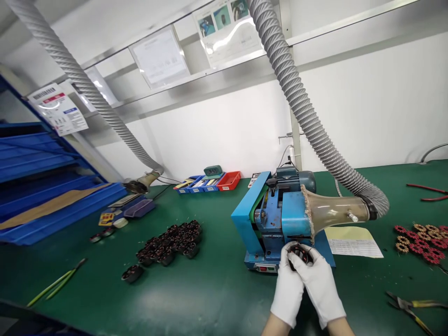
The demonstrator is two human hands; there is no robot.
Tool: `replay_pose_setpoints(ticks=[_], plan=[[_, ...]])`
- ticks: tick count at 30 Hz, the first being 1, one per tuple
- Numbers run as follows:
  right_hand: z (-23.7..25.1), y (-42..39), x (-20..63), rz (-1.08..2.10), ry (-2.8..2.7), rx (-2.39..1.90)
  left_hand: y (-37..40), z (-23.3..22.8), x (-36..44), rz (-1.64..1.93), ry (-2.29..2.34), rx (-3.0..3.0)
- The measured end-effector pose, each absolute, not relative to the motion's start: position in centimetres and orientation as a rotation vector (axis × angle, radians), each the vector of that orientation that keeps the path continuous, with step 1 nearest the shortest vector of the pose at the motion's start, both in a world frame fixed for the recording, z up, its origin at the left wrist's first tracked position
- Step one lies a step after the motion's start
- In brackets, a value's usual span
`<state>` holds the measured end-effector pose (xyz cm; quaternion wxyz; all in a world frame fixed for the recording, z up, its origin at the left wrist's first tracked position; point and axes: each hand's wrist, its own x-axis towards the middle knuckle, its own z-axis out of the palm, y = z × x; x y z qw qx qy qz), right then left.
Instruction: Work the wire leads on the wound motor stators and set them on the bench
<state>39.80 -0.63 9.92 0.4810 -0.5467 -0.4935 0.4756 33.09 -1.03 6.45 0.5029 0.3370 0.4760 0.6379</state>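
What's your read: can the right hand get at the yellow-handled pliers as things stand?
Probably yes: only green tabletop shows between the right hand and the yellow-handled pliers, though that hand would first need to leave the dark round part it holds with the left hand.

Workshop: blue motorised machine (296, 218), pliers (405, 304).

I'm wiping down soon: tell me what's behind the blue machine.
Behind the blue machine, a metal post and the white wall show, and a small white item peeks past its left edge. The machine covers the green tabletop directly behind it, so anything there cannot be seen.
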Motion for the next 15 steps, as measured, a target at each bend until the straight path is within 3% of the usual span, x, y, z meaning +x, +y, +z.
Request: replay_pose_setpoints(ticks=[4,15], plan=[[10.3,-0.1,40.1,1.078,-1.277,-1.39,-0.4,7.5,33.0,1.527,1.176,0.873],[9.7,0.3,40.7,1.25,-1.123,-1.298,-0.7,8.8,33.7,1.455,1.283,0.924]])
